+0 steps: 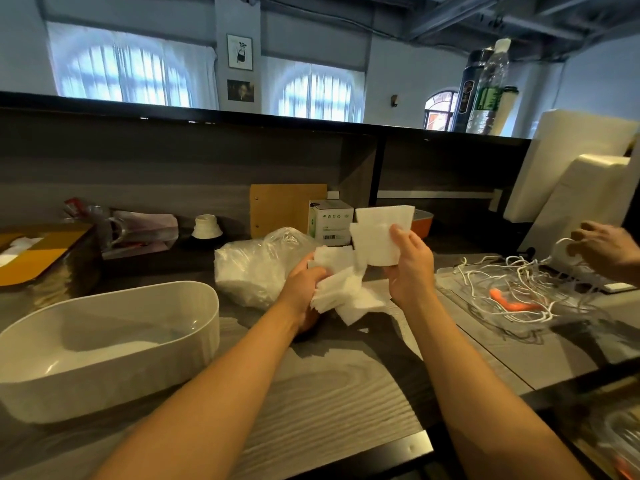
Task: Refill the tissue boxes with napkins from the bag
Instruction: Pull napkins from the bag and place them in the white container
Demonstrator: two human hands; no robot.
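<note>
My left hand (304, 285) grips a loose bunch of white napkins (341, 292) above the counter. Up in front of me my right hand (410, 263) pinches a flatter stack of napkins (379, 233) between thumb and fingers. Just behind my left hand lies the clear plastic bag (256, 268) with more napkins inside. A white oval tissue box (114, 344) stands open at the left on the counter, its inside holding nothing that I can see. Another box with a yellow-brown lid (38, 258) sits at the far left, white tissue showing in it.
Another person's hand (604, 249) handles a tangle of white cords (512, 282) at the right. A small white carton (330, 221), a wooden board (280, 209) and an orange tray (424, 221) stand at the back. White foam slabs (581, 188) lean at the right.
</note>
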